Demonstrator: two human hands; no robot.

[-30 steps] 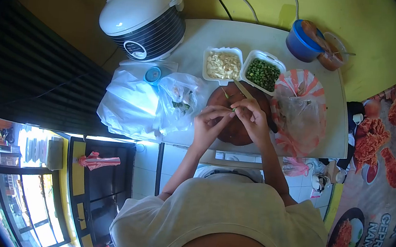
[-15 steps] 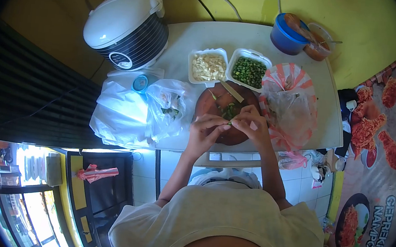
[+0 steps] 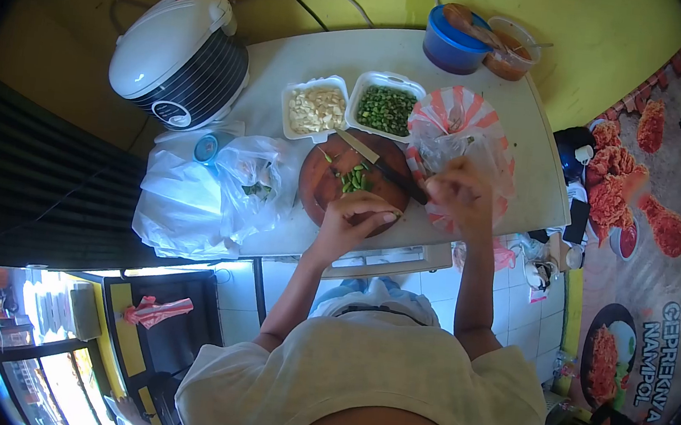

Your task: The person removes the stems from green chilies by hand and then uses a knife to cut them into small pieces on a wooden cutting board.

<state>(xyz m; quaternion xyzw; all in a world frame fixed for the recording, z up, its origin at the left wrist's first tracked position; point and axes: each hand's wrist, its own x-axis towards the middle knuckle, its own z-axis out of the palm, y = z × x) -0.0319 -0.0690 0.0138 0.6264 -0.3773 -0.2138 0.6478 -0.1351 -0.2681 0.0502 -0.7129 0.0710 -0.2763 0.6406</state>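
My left hand (image 3: 352, 220) is over the near edge of a round wooden chopping board (image 3: 316, 183), thumb and forefinger pinched on a small green chili (image 3: 398, 213). Several green chilies (image 3: 354, 179) lie in a loose pile on the board just beyond those fingers. A knife (image 3: 379, 163) rests across the board, blade toward the far side and black handle toward the right. Smeared by motion, my right hand (image 3: 462, 196) is over the red-and-white striped plastic bag (image 3: 503, 151), beside the end of the knife handle.
Beyond the board stand two white foam trays, one with pale chopped pieces (image 3: 316, 110), the other with chopped greens (image 3: 386, 109). A rice cooker (image 3: 179, 54) and white plastic bags (image 3: 193, 197) occupy the left. A blue tub (image 3: 449, 50) and an orange-filled container (image 3: 511, 54) stand far right.
My right hand has left the chili and moved right, over the striped bag, baring the knife handle. My left hand keeps its pinch. The whole view has shifted slightly.
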